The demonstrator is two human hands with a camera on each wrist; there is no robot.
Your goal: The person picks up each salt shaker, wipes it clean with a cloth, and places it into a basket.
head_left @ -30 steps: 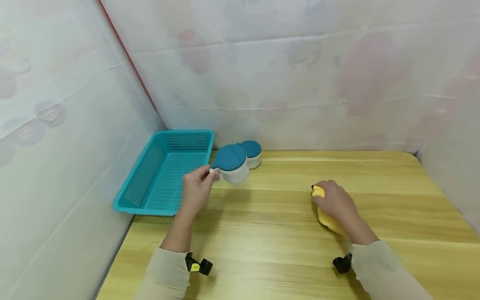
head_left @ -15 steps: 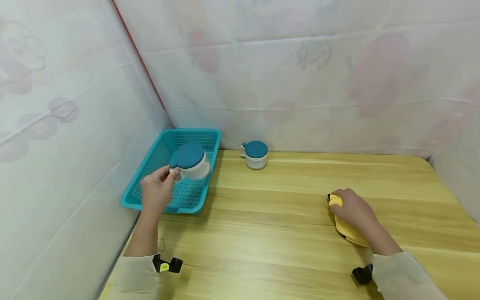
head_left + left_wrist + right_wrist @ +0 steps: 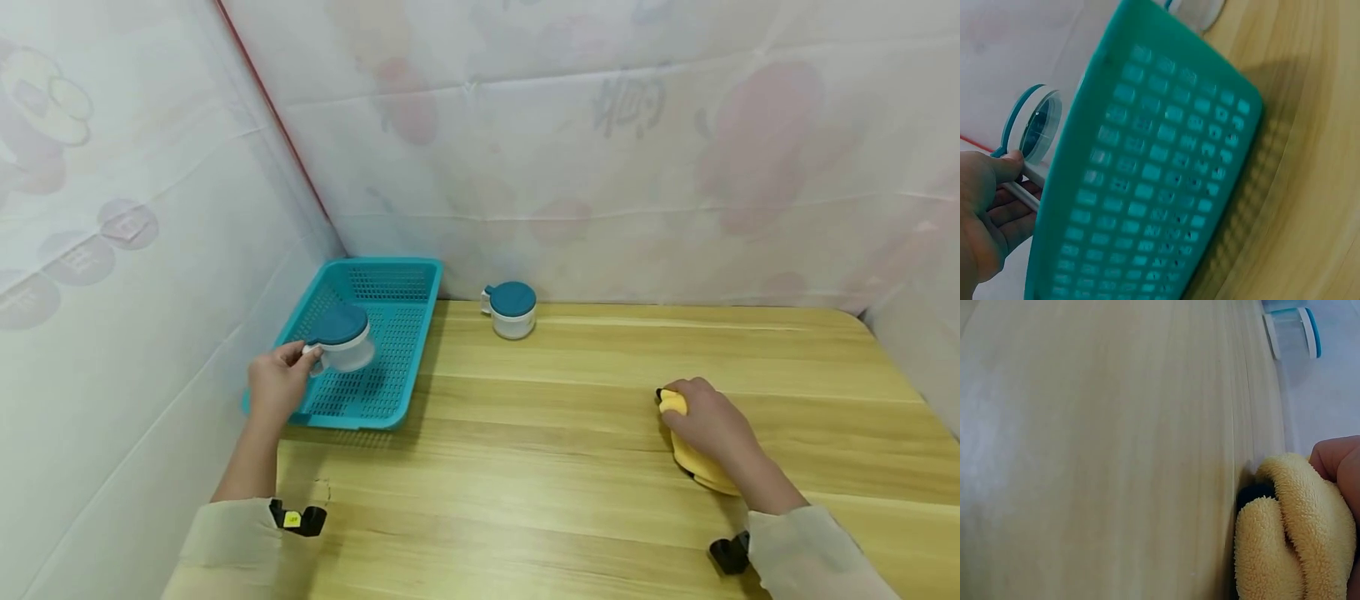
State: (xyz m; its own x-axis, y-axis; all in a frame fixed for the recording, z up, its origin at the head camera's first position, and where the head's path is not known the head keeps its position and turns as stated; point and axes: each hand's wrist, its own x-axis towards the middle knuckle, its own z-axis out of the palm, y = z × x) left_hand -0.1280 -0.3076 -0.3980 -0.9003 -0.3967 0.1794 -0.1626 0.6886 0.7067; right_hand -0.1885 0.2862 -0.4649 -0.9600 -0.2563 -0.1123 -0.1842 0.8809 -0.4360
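Note:
My left hand (image 3: 279,385) pinches the handle of a clear jar with a blue lid (image 3: 349,348), holding it above the teal plastic basket (image 3: 405,367). In the left wrist view the jar (image 3: 1034,125) shows beyond the basket's perforated side (image 3: 1147,169), with thumb and fingers on its handle. On the right of the table, my right hand (image 3: 712,421) grips a folded yellow cloth (image 3: 697,467). The cloth (image 3: 1297,531) looks fluffy with a dark edge in the right wrist view, and it lies against the tabletop.
A second blue-lidded jar (image 3: 513,312) stands at the back of the wooden table (image 3: 525,450), to the right of the basket and close to the fabric-covered wall (image 3: 555,167). Another fabric wall (image 3: 135,333) runs along the left side.
My left hand has carried the jar leftward from beside the second jar to over the basket, and it is now lower. The right hand keeps its grip on the cloth, with little movement.

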